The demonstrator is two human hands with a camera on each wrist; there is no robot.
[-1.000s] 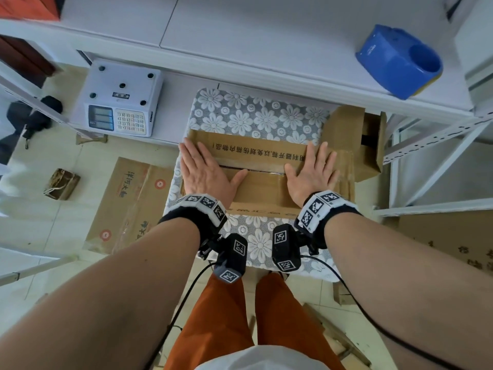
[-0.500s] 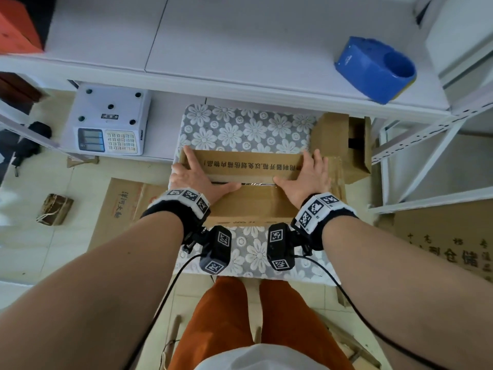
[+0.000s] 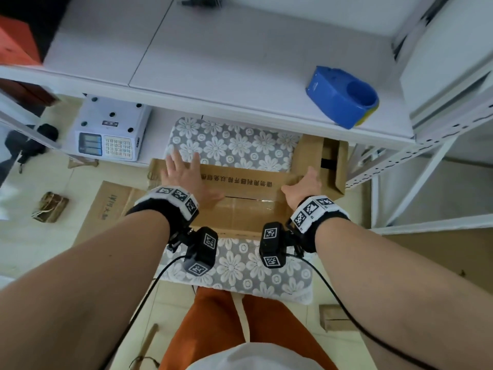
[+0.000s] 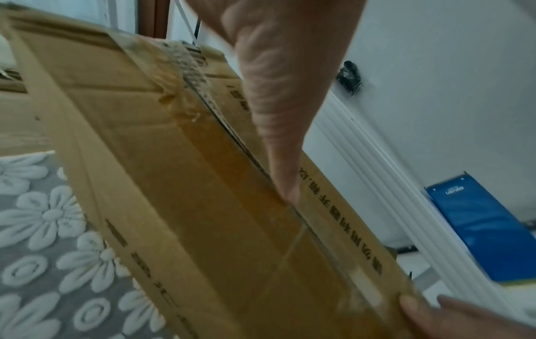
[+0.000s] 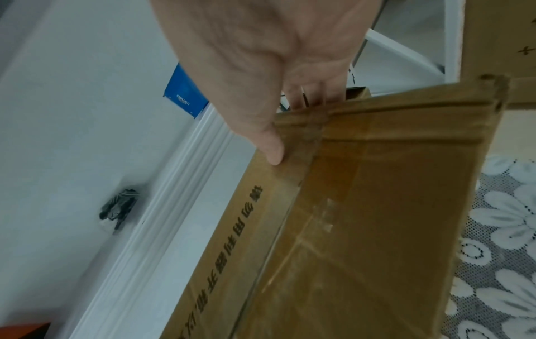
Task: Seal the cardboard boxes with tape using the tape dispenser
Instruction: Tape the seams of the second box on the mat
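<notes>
1. The cardboard box [image 3: 240,206] lies on the flowered cloth [image 3: 234,148], flaps closed, old tape along its seam
2. Left hand [image 3: 184,177] presses flat, fingers spread; right hand [image 3: 306,186] curls over the box's right edge
3. Likely light and stiff; take it by the ends
4. The blue tape dispenser [image 3: 342,96] sits on the shelf beyond the box

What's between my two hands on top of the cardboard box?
In the head view, only the brown cardboard box lid lies between the left hand and right hand: its printed flap and taped centre seam.
</notes>
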